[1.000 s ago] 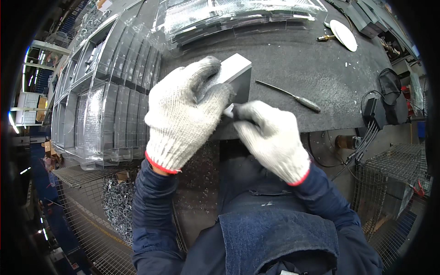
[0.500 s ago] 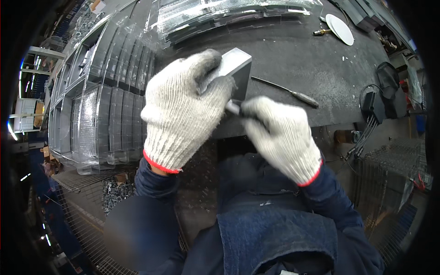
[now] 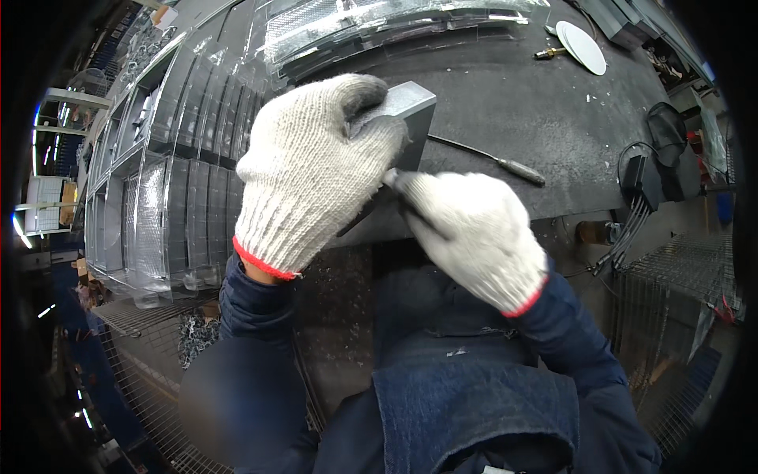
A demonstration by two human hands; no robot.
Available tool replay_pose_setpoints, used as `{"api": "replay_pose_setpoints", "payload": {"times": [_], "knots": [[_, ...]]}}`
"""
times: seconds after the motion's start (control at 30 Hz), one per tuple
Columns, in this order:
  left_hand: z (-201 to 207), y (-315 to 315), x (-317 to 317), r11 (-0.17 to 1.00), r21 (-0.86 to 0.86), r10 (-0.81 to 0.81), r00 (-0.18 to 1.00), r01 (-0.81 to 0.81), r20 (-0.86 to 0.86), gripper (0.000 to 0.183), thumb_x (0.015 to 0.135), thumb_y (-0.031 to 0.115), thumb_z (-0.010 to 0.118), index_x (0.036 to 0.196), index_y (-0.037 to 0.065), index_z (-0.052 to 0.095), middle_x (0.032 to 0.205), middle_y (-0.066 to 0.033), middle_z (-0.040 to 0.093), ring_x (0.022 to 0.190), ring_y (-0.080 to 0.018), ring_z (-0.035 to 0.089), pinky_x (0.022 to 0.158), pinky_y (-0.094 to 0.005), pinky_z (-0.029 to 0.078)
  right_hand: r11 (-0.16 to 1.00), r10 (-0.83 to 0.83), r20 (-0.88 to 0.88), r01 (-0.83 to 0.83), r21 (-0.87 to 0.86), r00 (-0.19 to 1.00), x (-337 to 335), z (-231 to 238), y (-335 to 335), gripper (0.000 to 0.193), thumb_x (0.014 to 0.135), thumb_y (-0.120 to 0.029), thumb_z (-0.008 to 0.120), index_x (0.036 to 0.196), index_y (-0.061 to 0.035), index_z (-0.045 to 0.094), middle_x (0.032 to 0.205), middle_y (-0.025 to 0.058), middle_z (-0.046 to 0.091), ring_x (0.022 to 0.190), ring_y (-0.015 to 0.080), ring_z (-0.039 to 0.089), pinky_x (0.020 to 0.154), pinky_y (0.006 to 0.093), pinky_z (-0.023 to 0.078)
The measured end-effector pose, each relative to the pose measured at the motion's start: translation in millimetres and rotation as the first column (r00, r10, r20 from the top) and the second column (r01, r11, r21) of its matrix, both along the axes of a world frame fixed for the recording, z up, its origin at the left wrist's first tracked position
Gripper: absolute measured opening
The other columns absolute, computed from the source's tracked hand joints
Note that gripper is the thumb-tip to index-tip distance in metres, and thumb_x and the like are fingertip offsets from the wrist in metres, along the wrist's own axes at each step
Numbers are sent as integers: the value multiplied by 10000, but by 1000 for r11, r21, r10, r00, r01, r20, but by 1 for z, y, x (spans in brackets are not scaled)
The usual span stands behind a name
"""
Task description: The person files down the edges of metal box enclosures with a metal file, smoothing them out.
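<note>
Clear trays (image 3: 155, 201): held grey parts (image 3: 199, 209).
Wire basket (image 3: 138, 370): contained metal pieces (image 3: 197, 336).
Grey block (image 3: 418, 122): was clasped by the left hand (image 3: 312, 170) over the bench (image 3: 580, 150).
Right hand (image 3: 478, 229): fingers curled beside it; contents could not be told.
Slim tool (image 3: 521, 170): lay partly behind the block.

Free tabletop (image 3: 588, 146) right of the grey block (image 3: 412, 101) (bar one thin tool (image 3: 518, 169)), wrapped stack (image 3: 180, 207) leftward

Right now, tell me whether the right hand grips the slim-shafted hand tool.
No, the slim-shafted hand tool lies on the dark tabletop, just beyond the right gloved hand.
</note>
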State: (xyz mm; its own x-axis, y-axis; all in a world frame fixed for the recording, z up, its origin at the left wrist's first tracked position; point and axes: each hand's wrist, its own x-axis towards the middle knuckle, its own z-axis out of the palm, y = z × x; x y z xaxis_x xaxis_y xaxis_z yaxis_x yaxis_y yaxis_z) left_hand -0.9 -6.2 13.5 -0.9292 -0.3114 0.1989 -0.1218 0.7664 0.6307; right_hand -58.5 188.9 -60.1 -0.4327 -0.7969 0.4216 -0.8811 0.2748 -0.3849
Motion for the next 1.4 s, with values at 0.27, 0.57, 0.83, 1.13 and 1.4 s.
{"api": "replay_pose_setpoints", "payload": {"times": [0.27, 0.57, 0.83, 1.13, 1.4], "knots": [[4, -1, -10, 992, -125, -13, 1000, 14, 5, 429, 983, 243, 849, 1332, -7, 833, 1187, -186, 868, 1061, -230, 840, 993, -359, 649, 998, 52, 25, -51, -47, 998, -12, 1, 1, 242, 997, -147, 755, 1238, -129, 752, 852, 63, 664, 791, 271, 715, 724, 408, 577], [6, -2, -20, 967, -253, -43, 999, 40, -8, 412, 982, 268, 844, 1296, 1, 848, 1175, -191, 868, 1054, -258, 848, 984, -377, 654, 992, 50, 4, -49, -118, 999, -18, -2, 1, 281, 1014, -126, 769, 1294, -97, 752, 890, 99, 687, 859, 317, 738, 749, 448, 586], [0, -12, -23, 995, -93, 19, 999, -24, -48, 636, 939, 291, 884, 1479, -10, 735, 1174, -172, 849, 1094, -244, 809, 1029, -391, 628, 997, -60, 144, 66, -36, 988, -21, 6, 2, 291, 952, -72, 832, 1240, -88, 795, 1002, 130, 786, 929, 363, 783, 833, 446, 620], [-91, 11, 49, 924, 326, 342, 811, -199, -474, 884, 920, 38, 895, 1665, -74, 433, 1505, -249, 635, 1321, -324, 682, 1178, -456, 561, 988, -27, 248, 63, -138, 968, -16, -13, -10, 268, 989, -88, 806, 1257, -75, 800, 1020, 134, 804, 927, 357, 793, 846, 447, 628], [-73, 9, 65, 968, 163, 238, 904, -191, -354, 854, 931, 151, 939, 1625, -114, 518, 1447, -281, 711, 1264, -325, 749, 1098, -428, 614, 978, 59, 224, -11, -206, 973, -5, -15, -10, 164, 1043, -206, 760, 1194, -142, 760, 864, 95, 744, 770, 308, 764, 713, 436, 603]]}}
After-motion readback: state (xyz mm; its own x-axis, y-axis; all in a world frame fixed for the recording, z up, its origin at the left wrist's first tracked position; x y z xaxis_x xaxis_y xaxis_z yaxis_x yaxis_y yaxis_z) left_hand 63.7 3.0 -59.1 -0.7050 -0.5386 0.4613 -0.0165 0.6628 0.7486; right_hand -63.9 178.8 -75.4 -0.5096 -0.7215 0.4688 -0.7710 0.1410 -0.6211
